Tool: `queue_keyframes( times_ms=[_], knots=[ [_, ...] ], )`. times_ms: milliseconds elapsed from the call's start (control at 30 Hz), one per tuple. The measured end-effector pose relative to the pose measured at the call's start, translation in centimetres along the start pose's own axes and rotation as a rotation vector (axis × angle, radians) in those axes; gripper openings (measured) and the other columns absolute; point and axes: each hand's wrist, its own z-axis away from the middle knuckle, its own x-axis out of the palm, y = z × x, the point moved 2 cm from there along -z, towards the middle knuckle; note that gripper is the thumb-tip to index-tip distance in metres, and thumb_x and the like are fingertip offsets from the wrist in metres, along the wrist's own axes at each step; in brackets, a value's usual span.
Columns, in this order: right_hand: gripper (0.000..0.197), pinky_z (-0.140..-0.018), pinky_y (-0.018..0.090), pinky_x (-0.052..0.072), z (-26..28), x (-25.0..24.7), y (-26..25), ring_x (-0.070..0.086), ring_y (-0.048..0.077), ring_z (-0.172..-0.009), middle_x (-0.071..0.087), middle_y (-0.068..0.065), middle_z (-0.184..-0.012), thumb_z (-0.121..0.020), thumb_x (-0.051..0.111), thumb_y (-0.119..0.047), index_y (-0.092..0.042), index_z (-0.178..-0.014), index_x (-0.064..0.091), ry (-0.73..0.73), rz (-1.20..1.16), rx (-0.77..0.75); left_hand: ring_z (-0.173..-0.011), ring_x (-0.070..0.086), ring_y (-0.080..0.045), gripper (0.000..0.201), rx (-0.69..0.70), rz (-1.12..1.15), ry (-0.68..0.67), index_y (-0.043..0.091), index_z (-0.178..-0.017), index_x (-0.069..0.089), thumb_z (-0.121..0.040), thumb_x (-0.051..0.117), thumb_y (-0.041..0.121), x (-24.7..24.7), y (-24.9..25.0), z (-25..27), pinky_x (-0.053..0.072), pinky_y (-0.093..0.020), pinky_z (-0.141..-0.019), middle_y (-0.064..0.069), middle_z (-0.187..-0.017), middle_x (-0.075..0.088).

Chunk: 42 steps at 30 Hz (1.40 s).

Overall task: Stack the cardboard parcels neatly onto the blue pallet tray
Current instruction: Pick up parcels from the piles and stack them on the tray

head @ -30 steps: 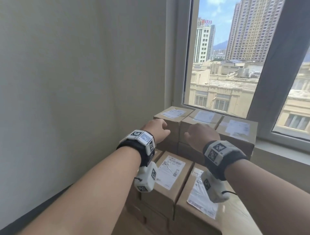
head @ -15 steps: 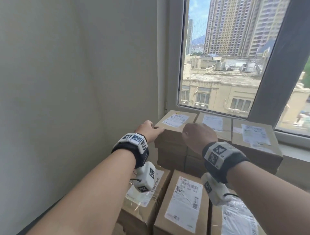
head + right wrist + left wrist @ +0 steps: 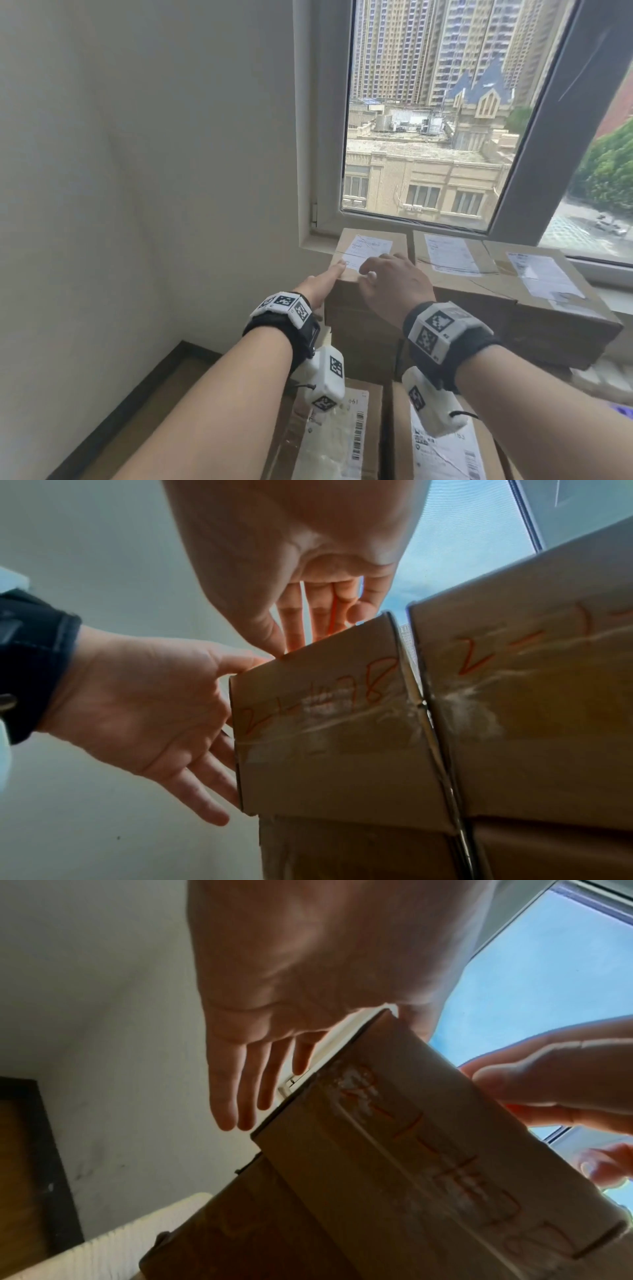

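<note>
The brown cardboard parcel (image 3: 368, 246) with a white label tops the left end of the back stack, under the window. My left hand (image 3: 325, 279) lies flat against its left side, fingers straight and thumb at the top edge. The left wrist view shows those left fingers (image 3: 240, 1085) beside the parcel's (image 3: 394, 1150) edge. My right hand (image 3: 387, 277) rests on its top, fingers over the label. In the right wrist view the right fingers (image 3: 318, 607) reach over the taped, red-marked end of the parcel (image 3: 325, 723), with the left hand (image 3: 147, 710) alongside. No blue pallet tray is in view.
Two more labelled parcels (image 3: 455, 260) (image 3: 548, 291) sit tight to the right on the same level. A lower row of parcels (image 3: 339, 435) (image 3: 445, 452) lies below my wrists. A plain wall (image 3: 137, 171) closes the left, the window (image 3: 428, 120) the back.
Both hands have reached forward to the top-left parcel. The left hand uncurled and went flat against its side; the right hand moved onto its top. The view has tilted down and closer.
</note>
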Motion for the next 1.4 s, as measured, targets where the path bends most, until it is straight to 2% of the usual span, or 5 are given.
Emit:
queue_keyframes(
  times_ms=[300,433,667,1133,1400],
  knots=[
    [0.031,-0.084,0.029,0.039,-0.1,0.4,-0.3,0.049,0.017,-0.111,0.066,-0.004,-0.111,-0.092,0.046,-0.033,-0.025,-0.113,0.069,0.03,0.015,0.039,-0.078,0.059,-0.022,0.05,-0.034,0.145,-0.093,0.019,-0.092,0.056,-0.088,0.048,0.068,0.3,-0.2,-1.3,0.052,-0.037,-0.088,-0.006,-0.088,0.061],
    [0.03,-0.086,0.031,0.041,-0.2,0.2,-0.5,0.05,0.017,-0.112,0.065,-0.003,-0.11,-0.092,0.047,-0.032,-0.025,-0.111,0.069,0.016,-0.008,0.055,-0.068,0.056,-0.016,0.043,0.003,0.199,-0.073,0.014,-0.104,0.056,-0.094,0.05,0.055,0.2,0.3,-0.9,0.046,-0.024,-0.049,-0.004,-0.083,0.059],
    [0.031,-0.084,0.031,0.039,-0.2,-0.9,-1.2,0.05,0.017,-0.109,0.065,-0.004,-0.11,-0.096,0.045,-0.036,-0.023,-0.112,0.068,0.031,0.011,0.072,-0.097,0.059,-0.025,0.063,0.091,0.227,-0.001,0.013,-0.132,0.056,-0.089,0.051,0.06,-1.4,0.7,-0.1,0.047,-0.038,-0.101,-0.011,-0.125,0.062],
    [0.065,-0.106,0.039,0.037,0.2,-6.3,-0.2,0.046,0.028,-0.131,0.045,0.011,-0.147,-0.098,0.042,-0.053,-0.012,-0.147,0.033,0.029,-0.324,0.297,-0.076,0.055,-0.018,0.033,0.233,0.386,0.024,0.02,-0.09,0.057,-0.087,0.051,0.052,-5.4,3.4,4.3,0.044,-0.031,-0.073,-0.004,-0.086,0.058],
    [0.072,-0.095,0.048,0.049,1.7,-6.1,0.5,0.052,0.026,-0.12,0.047,0.005,-0.139,-0.093,0.042,-0.062,-0.017,-0.148,0.028,-0.073,-0.92,0.435,-0.085,0.057,-0.02,0.052,0.304,0.516,-0.099,0.02,-0.105,0.059,-0.066,0.059,0.055,-3.5,4.1,5.9,0.046,-0.03,-0.065,-0.007,-0.097,0.06]
  ],
)
